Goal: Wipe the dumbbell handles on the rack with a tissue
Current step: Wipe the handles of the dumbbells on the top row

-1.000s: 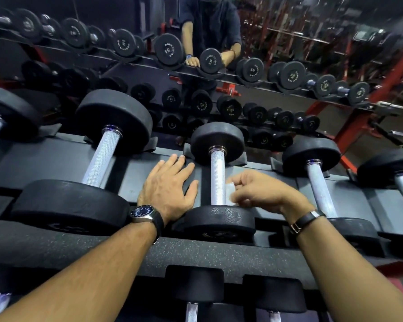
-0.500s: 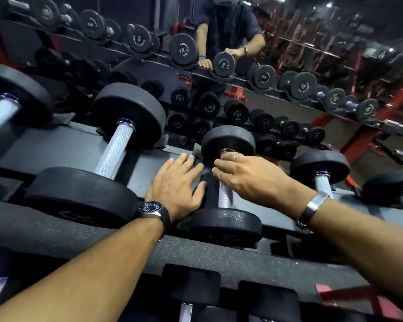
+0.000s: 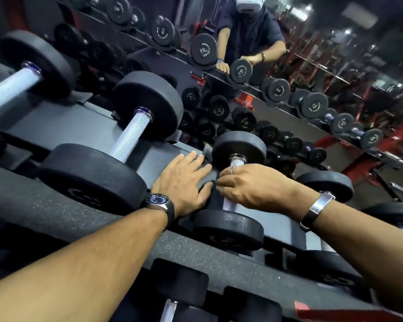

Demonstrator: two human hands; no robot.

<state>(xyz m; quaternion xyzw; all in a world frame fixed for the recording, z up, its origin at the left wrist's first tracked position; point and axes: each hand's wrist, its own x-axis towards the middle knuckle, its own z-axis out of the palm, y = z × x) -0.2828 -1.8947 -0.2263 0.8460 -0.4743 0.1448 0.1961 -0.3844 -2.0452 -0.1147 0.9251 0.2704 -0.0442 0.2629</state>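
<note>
Now that the right hand (image 3: pixel 249 184) has been moved up the handle (image 3: pixel 236 161), its fingers (image 3: pixel 226 181) are wrapped around it; the left hand (image 3: pixel 184 182) is rested flat beside them, and no tissue is seen.

Gym: dumbbell racks (image 3: pixel 116 133), wall mirror (image 3: pixel 335 66)

Both my forearms reach forward and up from the bottom edge, bare to the wrist. My left hand (image 3: pixel 184 182) lies flat, palm down, fingers straight and slightly spread, thumb out toward the right; a dark round watch (image 3: pixel 159 202) sits on that wrist. My right hand (image 3: pixel 249 184) is palm down with the fingers curled downward, a ring (image 3: pixel 232 168) on one finger and a metal-clasped band (image 3: pixel 318 209) on the wrist. The two hands lie just beside each other.
</note>
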